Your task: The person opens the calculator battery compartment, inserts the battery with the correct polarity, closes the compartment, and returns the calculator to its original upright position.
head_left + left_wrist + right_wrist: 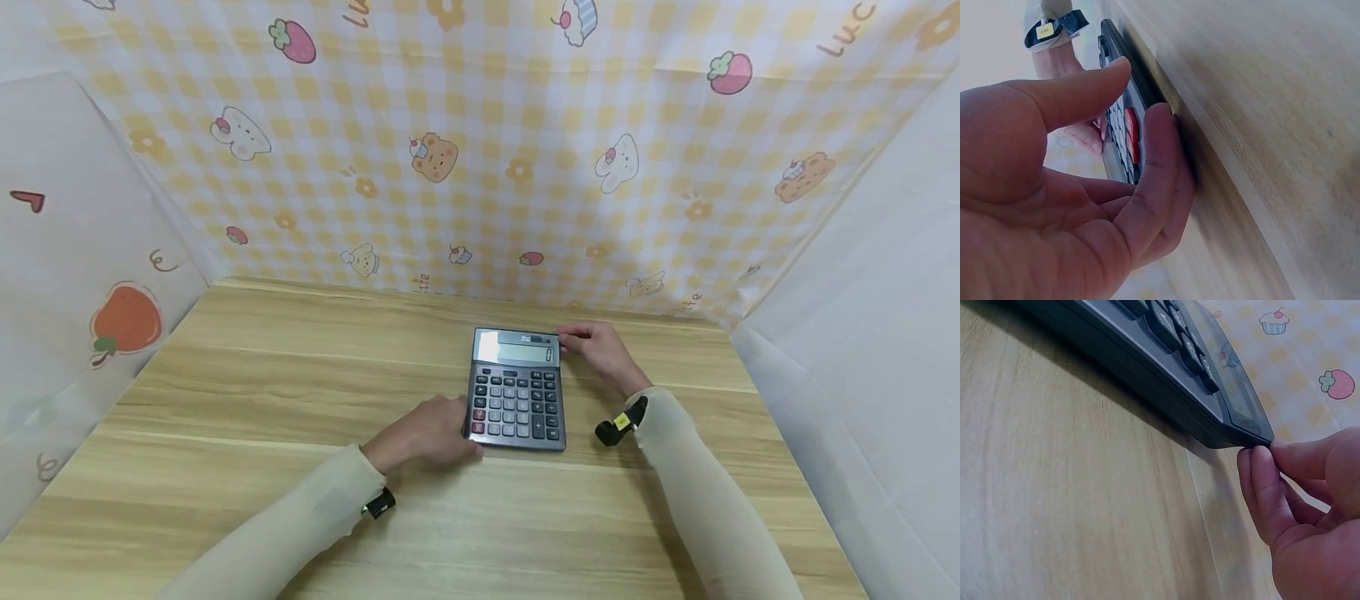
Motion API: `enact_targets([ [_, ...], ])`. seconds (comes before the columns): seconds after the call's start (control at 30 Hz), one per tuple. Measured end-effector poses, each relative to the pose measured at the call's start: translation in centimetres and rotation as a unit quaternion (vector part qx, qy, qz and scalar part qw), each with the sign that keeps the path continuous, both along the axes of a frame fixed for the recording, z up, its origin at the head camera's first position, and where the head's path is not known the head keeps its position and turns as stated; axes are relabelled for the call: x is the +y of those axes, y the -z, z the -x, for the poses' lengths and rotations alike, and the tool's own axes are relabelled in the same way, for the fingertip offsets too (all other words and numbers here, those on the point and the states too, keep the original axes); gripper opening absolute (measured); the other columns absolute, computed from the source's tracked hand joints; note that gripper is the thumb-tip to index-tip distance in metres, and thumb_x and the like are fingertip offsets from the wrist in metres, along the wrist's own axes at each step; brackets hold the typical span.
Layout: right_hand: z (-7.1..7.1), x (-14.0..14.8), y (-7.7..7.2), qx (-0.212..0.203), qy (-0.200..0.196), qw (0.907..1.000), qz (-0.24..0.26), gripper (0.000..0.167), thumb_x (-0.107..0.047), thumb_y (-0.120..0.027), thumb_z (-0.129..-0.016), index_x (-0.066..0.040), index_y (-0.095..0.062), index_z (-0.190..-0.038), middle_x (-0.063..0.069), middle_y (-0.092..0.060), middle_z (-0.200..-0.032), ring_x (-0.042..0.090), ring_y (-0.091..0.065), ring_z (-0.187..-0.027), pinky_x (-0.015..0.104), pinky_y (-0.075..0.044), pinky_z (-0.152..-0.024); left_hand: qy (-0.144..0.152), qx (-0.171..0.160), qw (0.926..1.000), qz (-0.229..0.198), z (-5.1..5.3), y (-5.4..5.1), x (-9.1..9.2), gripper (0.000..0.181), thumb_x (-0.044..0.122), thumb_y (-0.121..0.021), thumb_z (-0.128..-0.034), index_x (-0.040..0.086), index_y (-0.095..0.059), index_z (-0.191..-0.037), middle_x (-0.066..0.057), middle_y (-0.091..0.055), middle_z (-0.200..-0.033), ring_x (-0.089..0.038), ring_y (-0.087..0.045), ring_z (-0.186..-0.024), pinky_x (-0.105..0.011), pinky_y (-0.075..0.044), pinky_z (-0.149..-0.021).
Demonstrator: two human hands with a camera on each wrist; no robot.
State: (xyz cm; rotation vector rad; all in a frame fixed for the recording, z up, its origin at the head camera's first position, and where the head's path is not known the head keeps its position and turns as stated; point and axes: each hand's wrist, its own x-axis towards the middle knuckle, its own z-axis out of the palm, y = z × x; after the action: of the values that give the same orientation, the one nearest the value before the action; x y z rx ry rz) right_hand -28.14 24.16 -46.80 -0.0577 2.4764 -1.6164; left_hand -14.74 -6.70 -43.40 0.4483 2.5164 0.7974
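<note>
A dark grey desk calculator (515,390) lies face up at the middle of the wooden table, its screen at the far end showing a 0. My left hand (437,431) holds its near left corner; in the left wrist view the fingers (1159,159) curl round the side by the red keys, with the thumb at the near edge. At the far right corner my right hand (600,352) pinches the casing between thumb and fingers, seen closely in the right wrist view (1310,500). Whether the calculator's underside fully touches the table cannot be told.
The wooden table (262,367) extends on both sides of the calculator. A yellow checked cloth (480,200) with cartoon prints hangs along its back edge. White sheets (862,275) stand at left and right. Each wrist bears a small black camera (617,427).
</note>
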Motion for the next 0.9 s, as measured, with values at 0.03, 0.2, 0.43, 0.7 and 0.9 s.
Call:
enact_targets([
  [0.03, 0.0, 0.0, 0.0, 0.001, 0.0, 1.0, -0.001, 0.026, -0.003, -0.067, -0.108, 0.007, -0.074, -0.131, 0.023, -0.073, -0.132, 0.018, -0.074, -0.103, 0.035, -0.056, -0.102, -0.002, -0.001, 1.0, -0.001, 0.0, 0.0, 0.0, 0.067, 0.026, -0.089, -0.0941, -0.007, -0.059, -0.144, -0.009, -0.068, -0.099, -0.023, -0.061, -0.08, -0.04, -0.053, -0.075],
  [0.2, -0.2, 0.1, 0.0, 0.007, -0.005, 0.9999, -0.014, 0.025, -0.005, -0.069, -0.107, 0.004, -0.076, -0.13, 0.021, -0.074, -0.132, 0.023, -0.074, -0.106, 0.042, -0.053, -0.108, -0.008, 0.004, 0.9999, -0.008, 0.1, 0.2, -0.2, 0.066, 0.027, -0.089, -0.0942, -0.005, -0.061, -0.145, -0.008, -0.07, -0.099, -0.022, -0.062, -0.081, -0.04, -0.054, -0.077],
  [0.43, -0.6, 0.3, 0.0, 0.001, -0.013, 0.9998, -0.012, 0.028, -0.01, -0.069, -0.108, 0.002, -0.075, -0.133, 0.021, -0.073, -0.135, 0.032, -0.073, -0.118, 0.051, -0.045, -0.117, -0.025, 0.004, 0.9994, -0.022, 0.4, 0.4, -0.2, 0.055, 0.029, -0.081, -0.1007, -0.006, -0.064, -0.14, -0.005, -0.066, -0.085, -0.02, -0.062, -0.071, -0.036, -0.053, -0.067],
  [0.7, -1.2, 0.4, 0.0, -0.007, -0.027, 0.9994, -0.018, 0.036, -0.019, -0.068, -0.11, -0.001, -0.071, -0.141, 0.019, -0.074, -0.135, 0.035, -0.071, -0.125, 0.057, -0.033, -0.125, -0.034, 0.031, 0.9988, -0.019, 0.6, 0.1, -0.2, 0.06, 0.028, -0.083, -0.0995, -0.01, -0.062, -0.14, -0.005, -0.065, -0.082, -0.019, -0.061, -0.067, -0.033, -0.05, -0.059],
  [0.9, -1.5, 0.5, 0.2, -0.007, -0.033, 0.9993, -0.013, 0.038, -0.021, -0.068, -0.11, -0.001, -0.07, -0.142, 0.019, -0.073, -0.136, 0.036, -0.07, -0.126, 0.056, -0.034, -0.125, -0.036, 0.044, 0.9983, -0.011, 0.7, 0.6, -0.2, 0.062, 0.029, -0.086, -0.0982, -0.01, -0.061, -0.14, -0.006, -0.065, -0.083, -0.019, -0.061, -0.066, -0.033, -0.051, -0.059],
])
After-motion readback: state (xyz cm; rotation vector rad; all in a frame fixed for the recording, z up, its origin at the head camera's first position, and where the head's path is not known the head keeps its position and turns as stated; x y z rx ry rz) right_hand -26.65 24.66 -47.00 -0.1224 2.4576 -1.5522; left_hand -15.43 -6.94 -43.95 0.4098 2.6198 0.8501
